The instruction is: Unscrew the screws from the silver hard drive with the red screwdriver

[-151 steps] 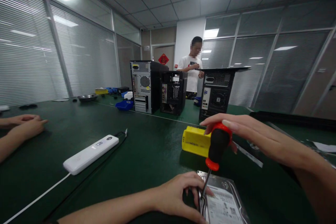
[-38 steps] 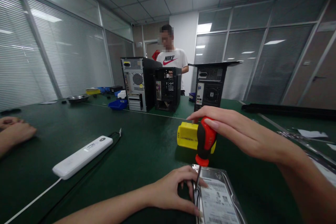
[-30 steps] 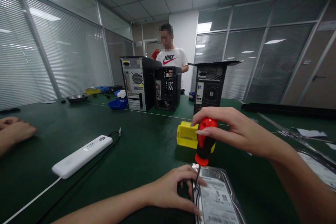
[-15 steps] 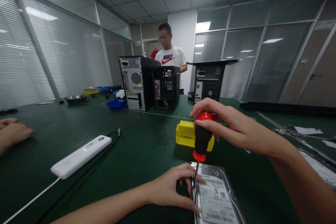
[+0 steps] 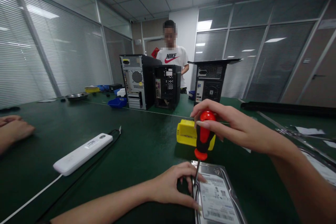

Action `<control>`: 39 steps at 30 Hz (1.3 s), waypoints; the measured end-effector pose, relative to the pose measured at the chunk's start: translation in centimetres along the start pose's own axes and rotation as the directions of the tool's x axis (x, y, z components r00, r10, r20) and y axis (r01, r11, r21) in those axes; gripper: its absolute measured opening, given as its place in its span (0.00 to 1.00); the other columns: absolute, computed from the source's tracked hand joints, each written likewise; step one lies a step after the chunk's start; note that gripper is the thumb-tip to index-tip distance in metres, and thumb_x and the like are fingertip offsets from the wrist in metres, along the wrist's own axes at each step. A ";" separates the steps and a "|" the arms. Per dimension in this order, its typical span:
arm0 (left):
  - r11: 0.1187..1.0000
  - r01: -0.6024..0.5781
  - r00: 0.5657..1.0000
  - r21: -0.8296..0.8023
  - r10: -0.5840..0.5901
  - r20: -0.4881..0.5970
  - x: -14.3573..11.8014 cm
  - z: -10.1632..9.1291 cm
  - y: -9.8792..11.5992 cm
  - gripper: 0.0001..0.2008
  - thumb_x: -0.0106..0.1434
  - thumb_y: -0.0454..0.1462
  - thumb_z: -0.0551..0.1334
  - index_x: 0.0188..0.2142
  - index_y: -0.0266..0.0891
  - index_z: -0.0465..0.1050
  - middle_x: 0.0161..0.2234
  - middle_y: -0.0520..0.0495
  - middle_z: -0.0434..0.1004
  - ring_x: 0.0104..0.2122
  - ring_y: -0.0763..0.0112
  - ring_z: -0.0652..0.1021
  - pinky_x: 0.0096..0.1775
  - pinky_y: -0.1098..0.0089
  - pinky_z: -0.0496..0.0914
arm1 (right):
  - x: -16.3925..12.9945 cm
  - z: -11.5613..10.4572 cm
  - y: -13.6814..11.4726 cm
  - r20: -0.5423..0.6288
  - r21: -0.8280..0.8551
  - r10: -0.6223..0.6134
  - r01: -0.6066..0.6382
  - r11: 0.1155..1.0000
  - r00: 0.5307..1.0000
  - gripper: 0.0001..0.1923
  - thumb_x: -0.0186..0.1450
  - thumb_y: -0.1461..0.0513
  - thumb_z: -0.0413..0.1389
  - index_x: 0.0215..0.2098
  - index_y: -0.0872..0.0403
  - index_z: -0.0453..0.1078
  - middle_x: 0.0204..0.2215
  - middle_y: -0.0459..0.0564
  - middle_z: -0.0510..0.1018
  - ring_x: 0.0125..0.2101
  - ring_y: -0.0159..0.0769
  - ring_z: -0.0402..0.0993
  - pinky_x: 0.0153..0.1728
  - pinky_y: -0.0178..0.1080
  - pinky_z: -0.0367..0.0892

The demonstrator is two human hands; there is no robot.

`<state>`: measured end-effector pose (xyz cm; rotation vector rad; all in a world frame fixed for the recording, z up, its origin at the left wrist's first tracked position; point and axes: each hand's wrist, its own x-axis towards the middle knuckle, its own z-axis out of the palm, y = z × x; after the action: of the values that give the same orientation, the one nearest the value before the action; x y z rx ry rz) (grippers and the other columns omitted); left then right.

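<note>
A silver hard drive (image 5: pixel 217 196) with a white label lies flat on the green table (image 5: pixel 136 136) at the bottom middle. My left hand (image 5: pixel 173 189) presses against its left edge and steadies it. My right hand (image 5: pixel 231 126) grips the top of a red and black screwdriver (image 5: pixel 203 140), which stands nearly upright. Its thin shaft comes down at the drive's near left corner, between my left fingers. A yellow box (image 5: pixel 187 133) sits just behind the screwdriver handle.
A white power strip (image 5: pixel 82 148) with its cable lies to the left. Another person's hands (image 5: pixel 12 129) rest at the far left edge. Three open computer cases (image 5: pixel 168 82) stand at the back, a person in a white shirt (image 5: pixel 172 57) behind them. Blue bins (image 5: pixel 117 103), a metal bowl and paper sheets lie around.
My right fingers have shifted their hold around the screwdriver's top. The tip stays at the drive's corner, and my left hand has not moved. The view moved slightly.
</note>
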<state>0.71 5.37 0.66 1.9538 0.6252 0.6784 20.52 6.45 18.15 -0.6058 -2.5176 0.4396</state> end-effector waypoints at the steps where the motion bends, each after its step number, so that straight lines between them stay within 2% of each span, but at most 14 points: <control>1: 1.000 0.005 1.000 0.003 -0.005 -0.003 0.0 0.0 0.1 0.31 0.46 0.48 0.73 0.49 0.42 0.73 0.46 0.45 0.68 0.32 0.73 0.73 0.40 0.68 0.68 | 0.1 0.1 0.0 0.002 -0.003 -0.012 0.012 1.000 1.000 0.11 0.70 0.55 0.47 0.44 0.52 0.66 0.35 0.45 0.74 0.32 0.30 0.70 0.35 0.32 0.65; 4: 1.000 0.012 1.000 -0.011 -0.012 -0.002 0.0 0.0 0.4 0.31 0.46 0.48 0.73 0.48 0.42 0.73 0.46 0.45 0.67 0.32 0.73 0.73 0.40 0.68 0.69 | 0.1 0.1 0.0 0.013 0.004 -0.032 0.032 0.999 0.999 0.11 0.71 0.57 0.46 0.39 0.53 0.66 0.32 0.44 0.73 0.30 0.28 0.69 0.33 0.32 0.64; 8: 1.000 0.005 1.000 -0.023 -0.005 0.009 0.0 -0.1 0.2 0.31 0.47 0.48 0.73 0.49 0.42 0.73 0.47 0.45 0.67 0.33 0.72 0.73 0.41 0.68 0.69 | -0.3 0.1 -0.2 0.044 0.056 -0.048 0.045 0.997 0.998 0.13 0.72 0.58 0.41 0.48 0.50 0.65 0.40 0.45 0.74 0.37 0.30 0.71 0.39 0.34 0.66; 11: 1.000 -0.003 1.000 -0.008 0.003 0.002 0.0 -0.1 -0.1 0.31 0.46 0.47 0.73 0.49 0.42 0.73 0.47 0.45 0.67 0.33 0.72 0.74 0.41 0.67 0.69 | -0.3 0.1 -0.3 0.031 0.065 -0.035 0.033 0.997 0.999 0.14 0.71 0.56 0.45 0.51 0.49 0.63 0.43 0.47 0.75 0.39 0.33 0.72 0.36 0.34 0.67; 13: 1.000 -0.007 1.000 -0.004 0.007 0.003 -0.1 -0.1 -0.3 0.31 0.47 0.47 0.73 0.50 0.42 0.73 0.47 0.44 0.67 0.33 0.72 0.74 0.41 0.67 0.69 | -0.1 0.2 -0.4 0.014 0.037 -0.031 0.030 0.999 0.999 0.13 0.69 0.54 0.49 0.49 0.50 0.65 0.40 0.47 0.75 0.37 0.33 0.73 0.33 0.34 0.67; 15: 1.000 -0.009 1.000 -0.009 0.009 0.010 -0.1 -0.1 -0.2 0.31 0.47 0.47 0.73 0.50 0.42 0.72 0.48 0.44 0.67 0.32 0.72 0.74 0.41 0.67 0.69 | 0.0 0.3 -0.5 0.002 -0.023 -0.047 0.047 0.999 0.999 0.12 0.67 0.53 0.52 0.42 0.52 0.68 0.36 0.46 0.75 0.34 0.32 0.72 0.33 0.34 0.66; 18: 1.000 -0.013 1.000 -0.012 0.014 0.011 -0.1 -0.1 0.0 0.30 0.48 0.47 0.73 0.50 0.42 0.72 0.48 0.44 0.67 0.33 0.72 0.74 0.41 0.67 0.69 | 0.1 0.3 -0.5 -0.015 -0.094 -0.049 0.047 0.994 0.999 0.14 0.68 0.52 0.50 0.36 0.54 0.68 0.30 0.44 0.72 0.29 0.30 0.68 0.31 0.34 0.64; 20: 1.000 -0.010 1.000 0.001 0.010 0.008 -0.1 -0.2 0.1 0.30 0.48 0.47 0.73 0.50 0.42 0.72 0.49 0.44 0.67 0.33 0.72 0.74 0.41 0.67 0.68 | 0.0 0.3 -0.4 -0.013 -0.075 -0.052 0.051 0.996 0.999 0.14 0.70 0.53 0.46 0.38 0.53 0.67 0.31 0.44 0.73 0.30 0.30 0.69 0.32 0.34 0.64; 22: 1.000 -0.005 1.000 0.014 0.005 0.007 -0.1 -0.1 0.1 0.30 0.48 0.47 0.73 0.50 0.42 0.73 0.48 0.44 0.68 0.33 0.72 0.74 0.41 0.68 0.68 | -0.1 0.3 -0.4 0.009 -0.019 -0.071 0.071 0.997 0.997 0.14 0.72 0.56 0.43 0.45 0.52 0.67 0.38 0.45 0.74 0.37 0.31 0.71 0.38 0.34 0.65; 25: 1.000 -0.004 1.000 0.006 0.004 0.000 0.0 -0.1 0.1 0.30 0.47 0.47 0.73 0.50 0.42 0.73 0.48 0.44 0.68 0.33 0.72 0.73 0.41 0.68 0.68 | -0.1 0.4 -0.4 0.023 0.028 -0.073 0.072 0.997 0.997 0.14 0.72 0.57 0.43 0.52 0.50 0.63 0.45 0.46 0.74 0.42 0.32 0.71 0.40 0.34 0.65; 28: 1.000 0.004 1.000 -0.011 -0.005 -0.008 0.0 0.0 0.1 0.31 0.46 0.48 0.73 0.49 0.42 0.74 0.47 0.45 0.68 0.32 0.73 0.73 0.40 0.68 0.69 | 0.1 0.6 -0.4 0.007 -0.023 -0.060 0.060 0.998 0.998 0.14 0.70 0.54 0.47 0.49 0.50 0.64 0.40 0.45 0.75 0.36 0.31 0.72 0.35 0.33 0.65; 33: 1.000 0.013 1.000 -0.002 -0.013 -0.007 0.0 0.0 0.3 0.31 0.46 0.48 0.73 0.48 0.42 0.74 0.46 0.45 0.68 0.32 0.73 0.73 0.40 0.69 0.69 | 0.3 0.7 -0.2 -0.061 -0.266 -0.040 0.022 0.964 0.997 0.18 0.68 0.48 0.47 0.34 0.54 0.66 0.26 0.44 0.72 0.26 0.31 0.67 0.28 0.35 0.60; 35: 1.000 0.011 1.000 -0.003 -0.011 -0.005 0.0 0.0 0.4 0.30 0.46 0.47 0.73 0.49 0.41 0.74 0.45 0.46 0.68 0.32 0.73 0.73 0.41 0.68 0.68 | 0.2 0.6 -0.2 -0.061 -0.298 -0.029 0.009 0.955 0.998 0.18 0.69 0.49 0.44 0.36 0.54 0.65 0.26 0.44 0.72 0.25 0.32 0.67 0.28 0.36 0.59; 39: 1.000 0.007 1.000 -0.026 -0.007 0.001 0.0 -0.1 0.3 0.30 0.47 0.48 0.73 0.49 0.42 0.73 0.46 0.45 0.67 0.33 0.72 0.73 0.41 0.68 0.69 | -0.1 0.6 -0.4 0.000 -0.251 -0.036 0.035 0.967 0.999 0.14 0.72 0.55 0.41 0.47 0.53 0.61 0.34 0.47 0.77 0.30 0.34 0.71 0.34 0.37 0.61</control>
<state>0.69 5.27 1.00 1.9270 0.6197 0.6784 20.18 5.94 17.80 -0.6528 -2.5958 0.1055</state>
